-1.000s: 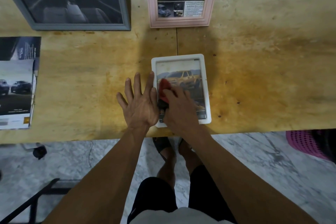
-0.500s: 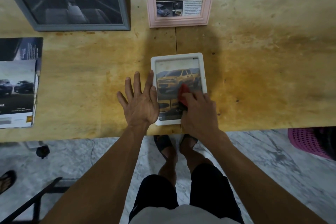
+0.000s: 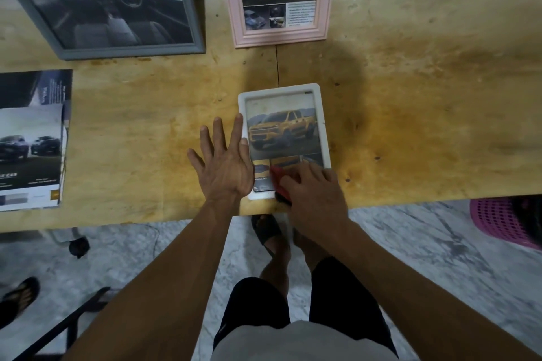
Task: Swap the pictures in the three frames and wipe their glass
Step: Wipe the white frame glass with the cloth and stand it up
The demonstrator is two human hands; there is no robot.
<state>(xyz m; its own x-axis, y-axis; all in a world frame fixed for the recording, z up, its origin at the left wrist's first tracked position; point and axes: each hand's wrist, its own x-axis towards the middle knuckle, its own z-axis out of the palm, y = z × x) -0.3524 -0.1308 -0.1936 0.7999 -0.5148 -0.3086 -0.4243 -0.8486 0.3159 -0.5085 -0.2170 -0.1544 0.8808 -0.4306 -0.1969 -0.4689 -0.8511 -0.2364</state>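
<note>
A small white frame (image 3: pixel 320 114) with a yellow pickup picture lies flat near the table's front edge. My left hand (image 3: pixel 224 165) lies flat with spread fingers on the table, its index finger and thumb against the frame's left border. My right hand (image 3: pixel 312 195) grips a red and black cloth (image 3: pixel 278 182) and presses it on the glass at the frame's lower right corner. A grey frame (image 3: pixel 123 53) with a car interior picture and a pink frame (image 3: pixel 278 36) with a dark vehicle picture lean upright at the back.
The yellow wooden table (image 3: pixel 425 114) ends just below my hands. Car brochures (image 3: pixel 32 141) lie stacked at the left. A pink plastic basket (image 3: pixel 504 221) sits on the marble floor to the right. Another person's sandalled foot (image 3: pixel 17 299) shows at the lower left.
My right hand slid the cloth from the glass's left side across to the right and down to the bottom edge. My left hand stayed put against the frame.
</note>
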